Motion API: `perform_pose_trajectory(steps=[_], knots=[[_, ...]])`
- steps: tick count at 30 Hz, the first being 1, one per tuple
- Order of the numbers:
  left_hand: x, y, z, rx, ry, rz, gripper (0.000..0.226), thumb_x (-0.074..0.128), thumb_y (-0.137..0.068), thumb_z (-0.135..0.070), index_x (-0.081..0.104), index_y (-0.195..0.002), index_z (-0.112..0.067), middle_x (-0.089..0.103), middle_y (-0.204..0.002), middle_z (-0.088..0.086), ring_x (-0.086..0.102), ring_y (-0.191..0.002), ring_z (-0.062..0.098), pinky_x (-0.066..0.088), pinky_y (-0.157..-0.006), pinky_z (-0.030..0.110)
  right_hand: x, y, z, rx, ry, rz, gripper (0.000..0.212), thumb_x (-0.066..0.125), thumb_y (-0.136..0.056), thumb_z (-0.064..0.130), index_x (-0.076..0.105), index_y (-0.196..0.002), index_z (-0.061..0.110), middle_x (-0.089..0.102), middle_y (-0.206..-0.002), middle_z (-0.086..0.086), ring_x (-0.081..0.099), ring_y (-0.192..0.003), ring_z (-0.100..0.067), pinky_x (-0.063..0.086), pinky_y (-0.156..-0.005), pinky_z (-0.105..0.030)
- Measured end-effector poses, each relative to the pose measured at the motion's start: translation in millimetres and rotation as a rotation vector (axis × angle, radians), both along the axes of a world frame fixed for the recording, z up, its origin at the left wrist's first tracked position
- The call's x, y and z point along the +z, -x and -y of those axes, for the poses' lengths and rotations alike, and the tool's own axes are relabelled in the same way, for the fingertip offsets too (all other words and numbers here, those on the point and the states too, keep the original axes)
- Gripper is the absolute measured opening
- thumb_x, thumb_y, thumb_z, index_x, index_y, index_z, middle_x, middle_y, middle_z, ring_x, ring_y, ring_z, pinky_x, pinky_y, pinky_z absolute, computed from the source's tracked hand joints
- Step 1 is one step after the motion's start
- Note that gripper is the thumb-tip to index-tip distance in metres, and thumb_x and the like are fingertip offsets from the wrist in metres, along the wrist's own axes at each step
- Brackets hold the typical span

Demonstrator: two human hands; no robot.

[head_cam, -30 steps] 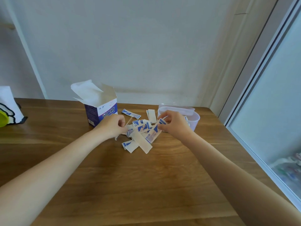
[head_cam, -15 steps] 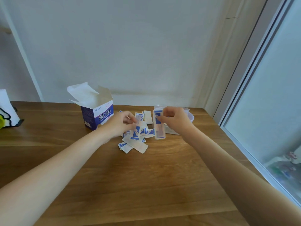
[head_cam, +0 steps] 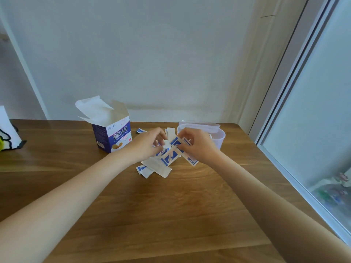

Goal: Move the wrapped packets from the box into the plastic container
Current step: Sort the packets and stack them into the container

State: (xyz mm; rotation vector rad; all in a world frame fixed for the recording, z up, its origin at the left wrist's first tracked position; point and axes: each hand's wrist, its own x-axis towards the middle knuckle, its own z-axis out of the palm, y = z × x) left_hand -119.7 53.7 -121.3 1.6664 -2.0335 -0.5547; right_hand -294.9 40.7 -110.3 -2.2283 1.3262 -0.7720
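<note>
One box point(head_cam: 112, 133), one container point(head_cam: 218, 135), two hands

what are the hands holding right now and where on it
The right hand pinches a wrapped packet at its upper end. The left hand has its grip among the packets in the pile; which one cannot be told.

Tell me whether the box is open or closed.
Open. The box stands upright on the table with its top flaps folded up and outward; what is inside cannot be seen.
</note>
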Motion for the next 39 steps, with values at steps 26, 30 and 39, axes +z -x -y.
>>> perform_pose_trajectory(steps=[26,30,39], knots=[[15,-2,13,0.248,0.069,-0.572,0.002,0.062,-0.088,-0.016,0.062,-0.088,-0.014,0.060,-0.070,-0.002,0.051,-0.041,-0.004,0.041,-0.044,0.008,-16,9,4,-0.073,-0.421,0.553,0.020,0.055,-0.093,0.022,0.063,-0.081,0.007,0.069,-0.086,-0.008,0.062,-0.078,-0.017,0.047,-0.077,-0.032],[16,3,7,0.225,0.009,-0.574,0.010,0.062,-0.088,-0.018,0.061,-0.094,-0.010,0.061,-0.067,-0.001,0.053,-0.040,-0.006,0.042,-0.043,0.009,-10,-5,1,0.016,-0.508,0.703,0.017,0.056,-0.092,0.018,0.064,-0.081,0.007,0.069,-0.089,-0.007,0.064,-0.084,-0.023,0.050,-0.079,-0.036],[6,7,-3,0.054,-0.153,-0.469,0.022,0.061,-0.089,-0.015,0.056,-0.109,-0.023,0.069,-0.089,-0.002,0.060,-0.066,0.005,0.044,-0.057,0.018,-11,-4,-1,-0.077,-0.362,0.382,0.025,0.062,-0.088,0.014,0.052,-0.110,0.018,0.072,-0.099,-0.008,0.069,-0.082,-0.020,0.057,-0.069,-0.033]])
